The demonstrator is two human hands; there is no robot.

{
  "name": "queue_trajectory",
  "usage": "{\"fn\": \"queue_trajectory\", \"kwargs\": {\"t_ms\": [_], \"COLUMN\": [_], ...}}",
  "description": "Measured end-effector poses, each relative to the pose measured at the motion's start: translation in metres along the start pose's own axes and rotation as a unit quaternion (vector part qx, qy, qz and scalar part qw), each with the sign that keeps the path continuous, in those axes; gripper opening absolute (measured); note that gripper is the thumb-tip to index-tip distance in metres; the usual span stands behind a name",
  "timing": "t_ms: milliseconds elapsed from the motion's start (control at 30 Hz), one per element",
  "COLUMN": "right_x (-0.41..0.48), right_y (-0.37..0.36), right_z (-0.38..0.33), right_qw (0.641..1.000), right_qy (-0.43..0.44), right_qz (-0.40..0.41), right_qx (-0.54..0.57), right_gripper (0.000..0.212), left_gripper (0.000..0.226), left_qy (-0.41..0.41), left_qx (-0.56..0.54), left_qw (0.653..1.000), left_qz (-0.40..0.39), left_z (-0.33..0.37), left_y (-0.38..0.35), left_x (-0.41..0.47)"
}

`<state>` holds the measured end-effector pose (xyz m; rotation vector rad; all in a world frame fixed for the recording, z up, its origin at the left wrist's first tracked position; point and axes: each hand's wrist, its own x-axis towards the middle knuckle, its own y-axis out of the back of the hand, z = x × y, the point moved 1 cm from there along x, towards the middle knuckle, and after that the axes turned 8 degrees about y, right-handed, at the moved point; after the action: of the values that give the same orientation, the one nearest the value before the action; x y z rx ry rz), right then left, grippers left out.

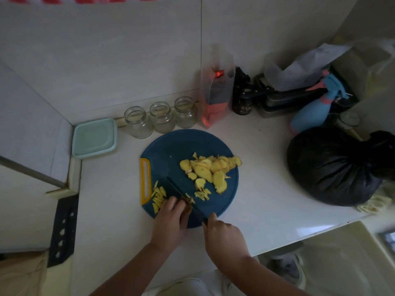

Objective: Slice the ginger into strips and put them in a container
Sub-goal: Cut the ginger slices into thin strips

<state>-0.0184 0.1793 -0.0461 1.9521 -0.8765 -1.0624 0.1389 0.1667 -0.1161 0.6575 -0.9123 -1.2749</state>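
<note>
right hand [224, 236]: grips knife [177, 190] handle
left hand [171, 218]: fingers curled, pinning ginger piece [189, 199] beside blade
ginger slices [210, 167]: piled on cutting board [171, 146]
ginger strips [159, 194]: board's left edge

Your view runs dim and flat, with no hard shadows anywhere. The brightest patch is a pale sheen on the counter [299, 233] at lower right. Your left hand [171, 223] and right hand [224, 238] read dark, low in the frame. The black bag [333, 167] at right loses nearly all detail. Seams in the wall [128, 50] bow toward the edges, and the corners go soft and smeared.
</note>
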Motion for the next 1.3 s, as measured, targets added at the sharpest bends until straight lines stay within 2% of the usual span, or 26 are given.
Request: {"fn": "queue_trajectory", "kwargs": {"t_ms": [367,933,1167,1300], "right_x": [0.015,0.028,0.027,0.042], "right_y": [0.021,0.0,-0.002,0.005], "right_z": [0.014,0.002,-0.006,-0.011], "right_qw": [0.996,0.997,1.0,0.999], "right_qy": [-0.032,-0.05,-0.022,-0.032], "right_qz": [-0.012,0.005,-0.007,0.001], "right_qx": [0.083,0.056,0.008,0.041], "right_gripper": [0.025,0.028,0.016,0.02], "left_gripper": [0.012,0.011,0.008,0.012], "left_qy": [0.007,0.015,0.019,0.028], "left_qx": [-0.081,-0.1,-0.094,-0.094], "left_qw": [0.997,0.995,0.995,0.995], "left_qz": [-0.004,0.006,0.004,-0.004], "left_z": [-0.004,-0.004,-0.001,-0.002], "left_y": [-0.003,-0.005,-0.003,-0.003], "left_x": [-0.001,-0.003,-0.003,-0.005]}}
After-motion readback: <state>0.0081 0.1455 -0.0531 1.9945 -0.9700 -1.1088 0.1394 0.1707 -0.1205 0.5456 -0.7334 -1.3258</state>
